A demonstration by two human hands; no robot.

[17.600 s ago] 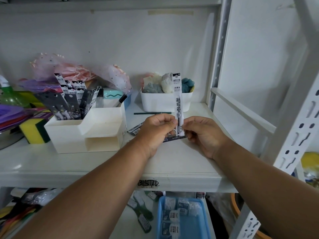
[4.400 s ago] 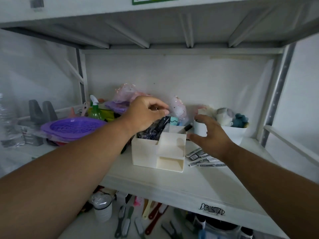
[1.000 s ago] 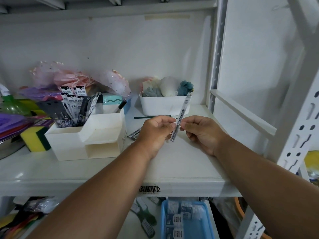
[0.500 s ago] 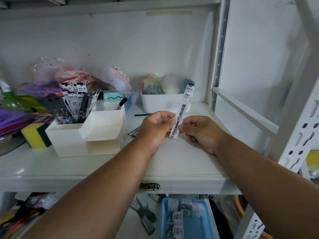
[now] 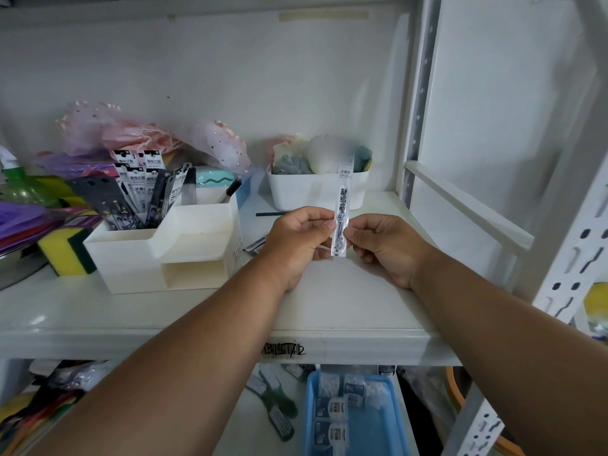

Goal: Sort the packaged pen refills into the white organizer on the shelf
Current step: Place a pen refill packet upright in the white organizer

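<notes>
White metal shelf board (image 5: 197, 311), a scribbled black mark on its front edge; perforated grey-white uprights (image 5: 418, 93) at the rear right and near right.

White plastic stepped organizer (image 5: 184, 248), left of centre on the shelf: tall rear compartment, lower middle tray, open slot at the front. The rear left compartment holds a leaning bundle of packaged pen refills (image 5: 141, 189), black and white sleeves with header cards upward.

White plastic rectangular tub (image 5: 296, 189) at the back, centre-right, filled with soft pale and teal items, partly blurred.

Pink and lilac tulle bundle (image 5: 131, 133) behind the organizer, against the back wall.

Yellow-and-green sponge block (image 5: 64, 255) just left of the organizer, touching or nearly touching its side.

Blue plastic tray (image 5: 378, 422) on the level below, holding small wrapped white packets.

Left hand (image 5: 296, 238), above the shelf in front of the tub: fingers curled, thumb and fingertips pinching the lower part of a single refill pack.

Right hand (image 5: 385, 241), opposite the left: fingers curled, pinching the same pack from the other side.

Long, narrow clear-sleeved pen refill pack (image 5: 342, 205) with black characters, held nearly upright between both hands, off the shelf, well right of the organizer; its top overlaps the tub's front in view.

Loose refill packs (image 5: 255, 245) lying flat on the shelf between organizer and left hand, mostly hidden.

Thin dark green stick (image 5: 271, 213) lying flat before the tub.
</notes>
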